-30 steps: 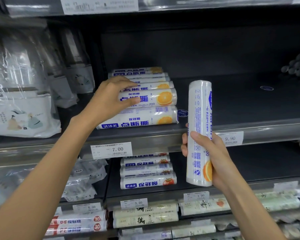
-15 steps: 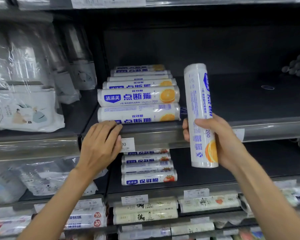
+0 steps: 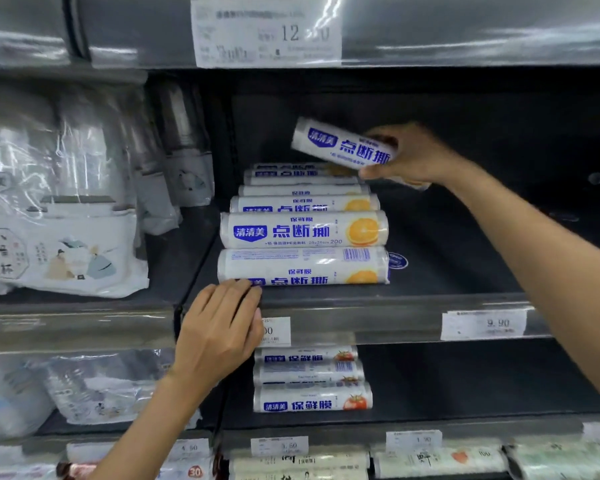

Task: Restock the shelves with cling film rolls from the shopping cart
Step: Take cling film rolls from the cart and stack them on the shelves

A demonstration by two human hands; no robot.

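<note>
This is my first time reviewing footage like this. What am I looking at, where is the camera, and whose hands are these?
There is no machine here: a person is stocking a shop shelf with bare hands. Every picture comes from one wide-angle camera worn on the person's head, looking forward and down, so both arms reach in from the bottom of the picture. The right hand grips a cling film roll, held tilted in the air over the far end of the row of rolls. Those rolls lie crosswise on the dark shelf. The left hand lies open on the shelf's front edge, with its fingertips at the nearest roll. One shelf down lie tomato-print rolls, and bagged goods sit to the left.
</note>
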